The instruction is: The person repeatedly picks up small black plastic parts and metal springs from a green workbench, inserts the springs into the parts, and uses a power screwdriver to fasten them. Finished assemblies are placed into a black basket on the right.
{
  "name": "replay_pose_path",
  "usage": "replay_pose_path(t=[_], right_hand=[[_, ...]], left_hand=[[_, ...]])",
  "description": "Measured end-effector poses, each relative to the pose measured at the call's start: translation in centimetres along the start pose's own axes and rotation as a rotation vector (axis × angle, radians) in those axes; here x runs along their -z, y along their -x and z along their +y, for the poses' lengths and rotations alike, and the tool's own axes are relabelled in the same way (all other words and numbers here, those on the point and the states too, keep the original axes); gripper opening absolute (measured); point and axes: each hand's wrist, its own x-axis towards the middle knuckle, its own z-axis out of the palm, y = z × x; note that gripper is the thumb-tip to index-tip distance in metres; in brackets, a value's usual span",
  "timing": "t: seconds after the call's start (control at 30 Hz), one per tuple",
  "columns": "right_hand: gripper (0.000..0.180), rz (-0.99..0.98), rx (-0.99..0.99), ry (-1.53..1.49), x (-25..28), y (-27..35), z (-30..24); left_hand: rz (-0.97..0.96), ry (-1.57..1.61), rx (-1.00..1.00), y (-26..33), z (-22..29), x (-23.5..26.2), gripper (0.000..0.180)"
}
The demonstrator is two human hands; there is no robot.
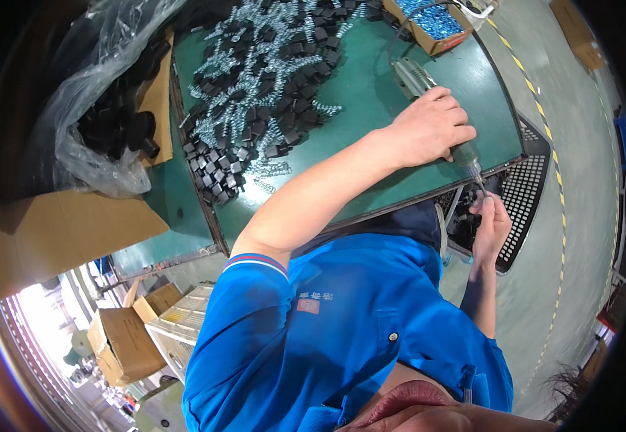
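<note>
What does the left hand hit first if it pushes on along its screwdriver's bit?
Likely the small part pinched by the right hand, right at the electric screwdriver tip; depth is unclear.

A factory assembly station — a green-topped work surface (370, 93) heaped with small black plastic parts (270, 65) and metal springs, brown cardboard cartons (122, 342) stacked nearby, yellow-striped concrete floor (565, 180).

Bare green tabletop (370, 93) lies open around the tool-holding hand (432, 129). At ten o'clock a heap of black parts and springs (262, 86) blocks passage; at twelve stands a cardboard box (428, 29).
</note>
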Motion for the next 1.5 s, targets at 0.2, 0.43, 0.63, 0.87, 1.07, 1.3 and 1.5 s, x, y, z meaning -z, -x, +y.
replay_pose_path(t=[0.2, 0.43, 0.63, 0.87, 1.07, 1.3, 1.5], right_hand=[[0.015, 0.088, 0.648, 0.811, -0.8, -0.7, -1.7], [0.013, 0.024, 0.466, 0.518, -1.3, -0.5, -1.1], [0.015, -0.026, 0.482, 0.669, -1.4, -0.7, -2.1], [0.027, -0.175, 0.737, 0.640, -9.9, -1.6, -10.5], [0.020, -0.478, 1.194, 0.684, -25.1, -4.8, -12.6], [0.024, -0.636, 0.954, 0.800, -24.5, -4.7, -11.4], [0.035, -0.747, 0.425, -0.036, -18.9, -3.7, -12.2]], left_hand=[[0.017, -0.061, 0.025, 0.5, 0.5, 0.0, 0.050], [0.156, 0.085, 0.064, 6.5, 4.7, 7.6, 0.054], [0.153, -0.213, 0.414, 21.6, 4.8, 15.6, 0.021], [0.081, -0.408, 0.546, 25.8, 5.9, 14.1, 0.022], [0.320, -0.211, 0.654, 24.1, 7.1, 15.0, 0.028], [0.720, 0.943, 0.965, 22.5, 7.5, 13.1, 0.023], [0.828, 1.469, 0.951, 19.0, 5.7, 9.2, 0.020]])
